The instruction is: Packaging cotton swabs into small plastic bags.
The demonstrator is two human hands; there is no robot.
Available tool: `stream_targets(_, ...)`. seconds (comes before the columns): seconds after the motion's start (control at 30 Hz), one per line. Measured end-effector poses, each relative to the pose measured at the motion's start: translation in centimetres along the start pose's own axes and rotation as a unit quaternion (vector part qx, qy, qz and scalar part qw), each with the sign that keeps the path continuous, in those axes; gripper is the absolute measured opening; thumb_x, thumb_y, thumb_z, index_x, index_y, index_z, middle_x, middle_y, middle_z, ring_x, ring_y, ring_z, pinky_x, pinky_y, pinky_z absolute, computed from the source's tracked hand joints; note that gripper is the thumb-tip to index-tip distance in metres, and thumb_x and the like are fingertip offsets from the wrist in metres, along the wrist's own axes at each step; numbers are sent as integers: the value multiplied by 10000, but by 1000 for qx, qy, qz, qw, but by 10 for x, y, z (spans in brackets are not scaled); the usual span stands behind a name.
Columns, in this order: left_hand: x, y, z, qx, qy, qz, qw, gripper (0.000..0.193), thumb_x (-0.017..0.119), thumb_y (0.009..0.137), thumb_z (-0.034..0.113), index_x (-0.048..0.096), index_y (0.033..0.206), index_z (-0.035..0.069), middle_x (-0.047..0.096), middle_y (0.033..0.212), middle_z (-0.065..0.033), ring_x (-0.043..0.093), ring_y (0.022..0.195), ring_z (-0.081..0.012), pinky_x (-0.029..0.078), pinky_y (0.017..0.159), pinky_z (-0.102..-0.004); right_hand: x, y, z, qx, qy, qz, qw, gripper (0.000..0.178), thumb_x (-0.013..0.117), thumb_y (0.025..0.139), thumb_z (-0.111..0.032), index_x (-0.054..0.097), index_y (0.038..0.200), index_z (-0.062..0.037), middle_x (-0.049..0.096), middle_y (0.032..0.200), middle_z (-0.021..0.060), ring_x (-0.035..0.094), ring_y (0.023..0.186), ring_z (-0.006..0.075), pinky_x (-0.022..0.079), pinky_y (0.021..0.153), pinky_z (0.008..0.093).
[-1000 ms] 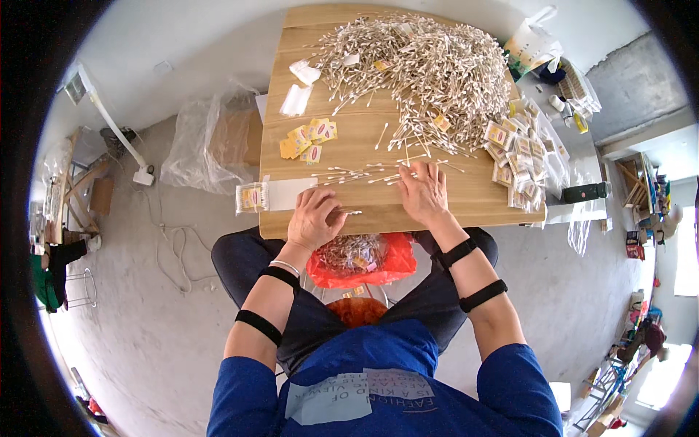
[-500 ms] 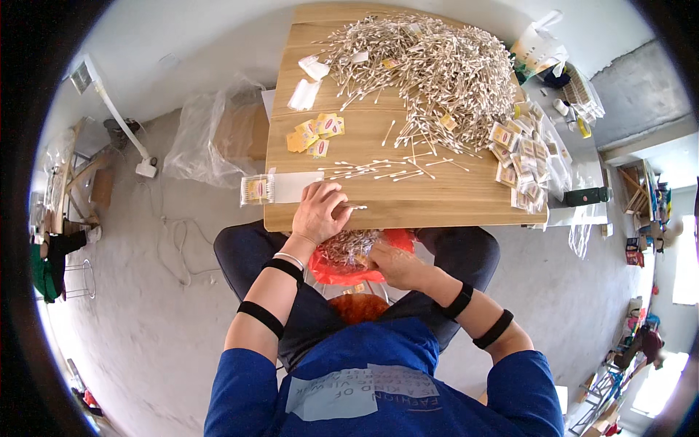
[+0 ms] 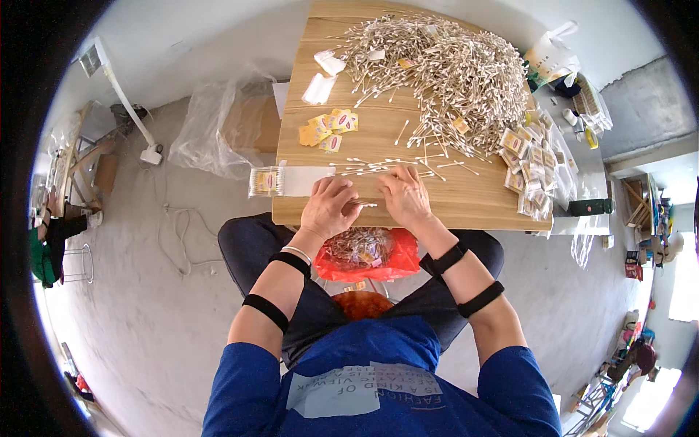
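Observation:
My left hand [image 3: 328,209] is curled near the table's front edge, closed on a few cotton swabs [image 3: 369,205] whose white tips poke out to its right. Beside it, my right hand [image 3: 406,198] rests with bent fingers pressed together at a loose row of cotton swabs [image 3: 357,166]; its fingertips hide whatever they pinch. Left of my hands lies a clear packet of swabs [image 3: 266,181] with a yellow card, next to a white strip [image 3: 309,181]. Below the table edge, a red plastic bag [image 3: 403,264] between my legs holds many more swabs [image 3: 355,245].
A big heap of cotton swabs [image 3: 466,73] covers the back right of the wooden table [image 3: 393,215]. Yellow cards [image 3: 331,127] and white slips [image 3: 318,89] lie at the left. Filled packets [image 3: 535,164] pile up at the right edge, by a dark green object [image 3: 590,207].
My right hand has risen from the red bag to the swab row on the table. My left hand still holds its swabs at nearly the same place. The view has shifted slightly.

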State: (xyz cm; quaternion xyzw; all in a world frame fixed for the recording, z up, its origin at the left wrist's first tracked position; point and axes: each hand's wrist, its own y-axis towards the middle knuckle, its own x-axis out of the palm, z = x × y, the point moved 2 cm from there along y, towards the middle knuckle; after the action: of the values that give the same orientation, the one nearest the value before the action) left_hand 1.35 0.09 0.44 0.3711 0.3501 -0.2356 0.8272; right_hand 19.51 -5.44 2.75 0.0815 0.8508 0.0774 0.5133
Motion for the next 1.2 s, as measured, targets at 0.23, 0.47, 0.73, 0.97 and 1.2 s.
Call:
stream_targets(0.23,-1,-3,-1,-8,-4,1,1000,247,756,694,173,632,901,123,594,1067,-54,554,1013,-299,442,909,-430,18,16,0,6,-43,17,999,145,666,779,-147,675,919,-109,550,997,59,499,1009,291,426,848,430)
stream_targets(0.47,-1,-3,-3,4,-11,17,1000,237,730,695,194,618,892,123,591,1031,-52,551,1004,-291,427,898,-413,24,16,6,13,-45,71,996,103,655,784,-160,650,872,-105,552,980,57,495,1001,295,420,834,437)
stream_targets(0.73,-2,-3,-1,-8,-13,12,1000,230,717,697,185,618,895,123,593,1019,-52,550,1001,-282,425,899,-407,26,12,2,-6,-50,48,998,95,672,758,-162,655,840,-119,560,967,44,495,998,282,419,837,430)
stream_targets(0.97,-3,-1,1,-1,-17,15,1000,259,745,685,156,627,910,109,597,1030,-65,553,1002,-305,440,911,-415,29,15,-5,-27,-54,52,997,106,676,750,-184,660,833,-121,556,974,40,491,985,282,418,840,433)
stream_targets(1.2,-4,-1,1,-13,-18,1,1000,261,746,696,167,627,918,98,594,1024,-73,545,1010,-312,428,918,-422,20,1,-5,-57,-54,49,996,74,644,765,-148,652,835,-125,549,985,30,493,982,278,422,843,425)
